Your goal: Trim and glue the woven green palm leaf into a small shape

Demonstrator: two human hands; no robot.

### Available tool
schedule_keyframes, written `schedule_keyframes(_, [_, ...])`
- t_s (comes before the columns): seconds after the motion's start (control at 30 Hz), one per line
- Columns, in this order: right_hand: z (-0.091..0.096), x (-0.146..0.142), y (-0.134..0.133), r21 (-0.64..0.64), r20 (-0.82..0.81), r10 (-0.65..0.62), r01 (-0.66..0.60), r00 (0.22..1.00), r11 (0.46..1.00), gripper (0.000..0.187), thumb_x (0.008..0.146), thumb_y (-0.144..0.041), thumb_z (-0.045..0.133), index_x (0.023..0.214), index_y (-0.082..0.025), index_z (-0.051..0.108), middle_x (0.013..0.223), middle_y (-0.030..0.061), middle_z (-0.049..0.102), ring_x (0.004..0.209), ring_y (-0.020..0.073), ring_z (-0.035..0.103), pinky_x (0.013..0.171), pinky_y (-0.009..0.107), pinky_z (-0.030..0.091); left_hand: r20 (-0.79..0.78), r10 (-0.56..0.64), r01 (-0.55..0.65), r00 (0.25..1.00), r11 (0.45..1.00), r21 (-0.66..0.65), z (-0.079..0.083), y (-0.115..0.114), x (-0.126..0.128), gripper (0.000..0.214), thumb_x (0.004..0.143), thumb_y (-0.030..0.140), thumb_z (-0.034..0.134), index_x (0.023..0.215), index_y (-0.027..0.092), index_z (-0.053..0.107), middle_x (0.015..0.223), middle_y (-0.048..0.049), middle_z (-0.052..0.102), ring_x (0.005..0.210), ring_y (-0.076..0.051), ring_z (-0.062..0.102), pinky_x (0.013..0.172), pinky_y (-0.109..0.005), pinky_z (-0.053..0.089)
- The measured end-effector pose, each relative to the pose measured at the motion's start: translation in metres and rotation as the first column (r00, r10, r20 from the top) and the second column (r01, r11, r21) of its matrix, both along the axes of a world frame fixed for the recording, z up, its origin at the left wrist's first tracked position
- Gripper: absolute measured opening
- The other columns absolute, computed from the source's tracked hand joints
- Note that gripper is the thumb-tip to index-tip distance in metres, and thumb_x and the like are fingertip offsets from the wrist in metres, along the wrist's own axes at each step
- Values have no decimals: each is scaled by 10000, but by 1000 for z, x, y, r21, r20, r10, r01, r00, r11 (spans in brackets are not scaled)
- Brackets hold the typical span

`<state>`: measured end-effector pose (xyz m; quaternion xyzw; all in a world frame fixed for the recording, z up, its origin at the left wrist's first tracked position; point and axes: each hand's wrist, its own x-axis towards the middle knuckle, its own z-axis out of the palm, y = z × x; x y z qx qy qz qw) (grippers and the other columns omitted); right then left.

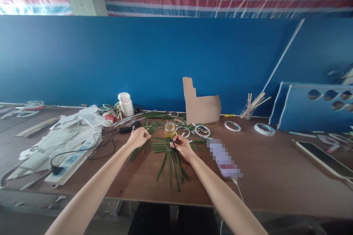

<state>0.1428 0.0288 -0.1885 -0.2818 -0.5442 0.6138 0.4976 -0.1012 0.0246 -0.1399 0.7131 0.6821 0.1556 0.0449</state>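
Observation:
Over the middle of the table my right hand (182, 147) is closed in a pinch on a small dark slim tool (173, 144), whose kind I cannot make out. Under it spreads a fan of green palm-like leaf strips (171, 167), the tips pointing towards me. My left hand (138, 138) hovers left of the leaves with its fingers curled in; what they hold, if anything, is hidden. Right behind it lies a black corded tool (127, 129), partly covered by the hand. A glass jar (170, 129) of yellowish stuff with a stick in it stands just beyond my right hand.
White paper scraps (64, 136) and a power strip (73, 161) cover the left. White tape rolls (202, 131), a cardboard piece (202, 106) and a jar of sticks (248, 112) stand behind. Right lie a blurred-out phone (224, 158) and a dark-screened phone (325, 158).

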Motion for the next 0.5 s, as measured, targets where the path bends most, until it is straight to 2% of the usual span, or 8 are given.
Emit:
schedule_keyframes(0.1, [0,0,-1,-28,-26,5,-6,1000,1000,330,557,-317,789,683,-195,510,604,-54,526,568,96,527,581,231,424,49,57,-60,997,997,47,14,-9,-31,221,754,377,533,695,199,650,889,-61,675,873,-246,612,798,-341,423])
schedule_keyframes(0.17, [2,0,-2,-47,-39,16,-18,999,999,329,570,-333,785,690,-193,512,600,-46,545,574,107,549,582,238,425,182,123,-143,976,984,104,27,-13,-52,240,750,409,526,708,196,630,789,-49,680,769,-226,623,723,-313,444])
schedule_keyframes(0.23, [4,1,-3,-63,-53,30,-34,998,997,341,566,-338,792,700,-192,514,600,-40,561,579,116,568,579,243,425,408,178,-263,896,951,164,43,-17,-68,281,754,451,505,741,187,597,690,-34,661,593,-182,594,595,-280,445])
schedule_keyframes(0.27, [5,1,-4,-68,-60,34,-38,998,997,348,559,-335,798,702,-192,514,602,-40,566,580,117,572,579,243,424,542,162,-308,825,932,190,51,-19,-72,294,760,461,488,740,180,571,679,-31,654,516,-153,560,534,-261,433])
schedule_keyframes(0.33, [8,1,-5,-73,-69,39,-44,997,996,357,547,-326,807,698,-190,513,611,-41,573,582,115,576,585,244,425,749,94,-405,656,881,245,64,-23,-73,273,757,450,494,782,179,518,672,-17,641,403,-105,478,442,-231,392])
schedule_keyframes(0.4, [9,2,-6,-68,-75,39,-44,996,997,353,550,-325,806,691,-190,512,612,-44,571,584,111,577,589,244,425,821,47,-441,568,860,257,69,-29,-65,269,751,446,516,802,184,481,605,11,609,344,-86,435,393,-213,348])
schedule_keyframes(0.43, [9,2,-6,-63,-79,36,-41,996,997,350,553,-327,804,690,-190,512,606,-47,565,583,110,576,587,242,424,828,30,-433,561,862,263,68,-33,-59,279,755,455,513,814,186,471,574,22,596,324,-88,425,377,-212,336])
schedule_keyframes(0.5, [8,2,-5,-53,-90,21,-25,996,998,349,560,-336,799,693,-192,511,592,-50,553,575,111,575,575,239,420,789,47,-406,612,875,263,58,-41,-46,302,781,482,481,845,188,462,584,18,618,323,-100,458,378,-214,334])
